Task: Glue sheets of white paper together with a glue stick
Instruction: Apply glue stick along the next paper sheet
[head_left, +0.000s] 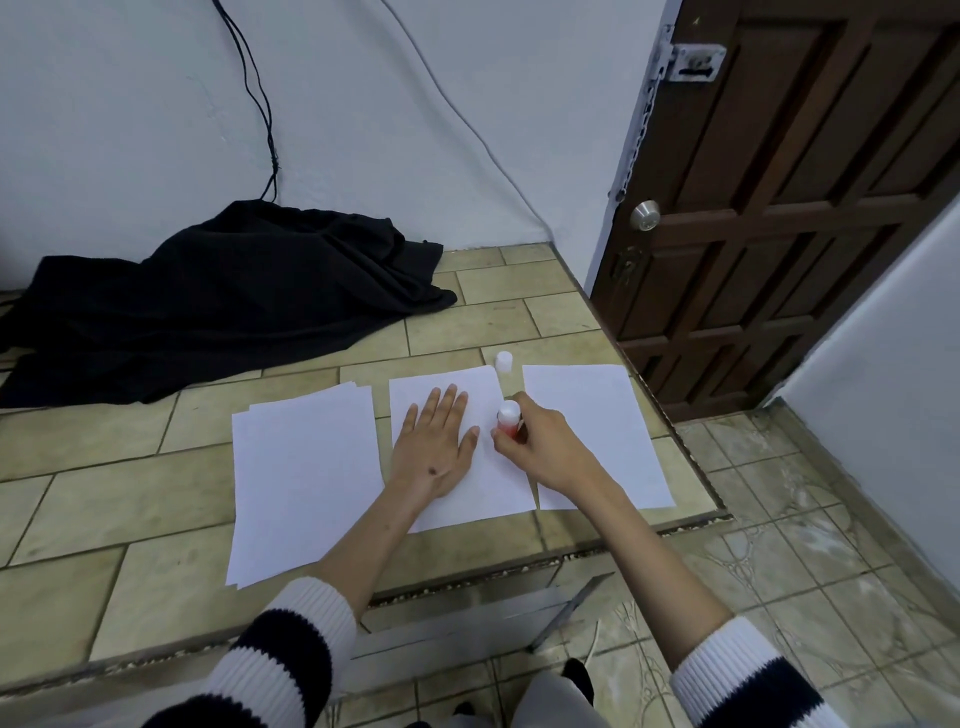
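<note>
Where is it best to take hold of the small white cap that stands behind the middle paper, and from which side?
Pinch the white cap by its round sides, coming from above. It stands upright and alone on the tiled counter, so probably nothing blocks the fingers.

— What sort of place is this?
— A home, by the look of it: a dark panelled wooden door with a knob and bolt.
— And the work surface?
— A tiled counter against a painted wall, patterned floor tiles below, a black cloth heaped at the counter's far edge.
</note>
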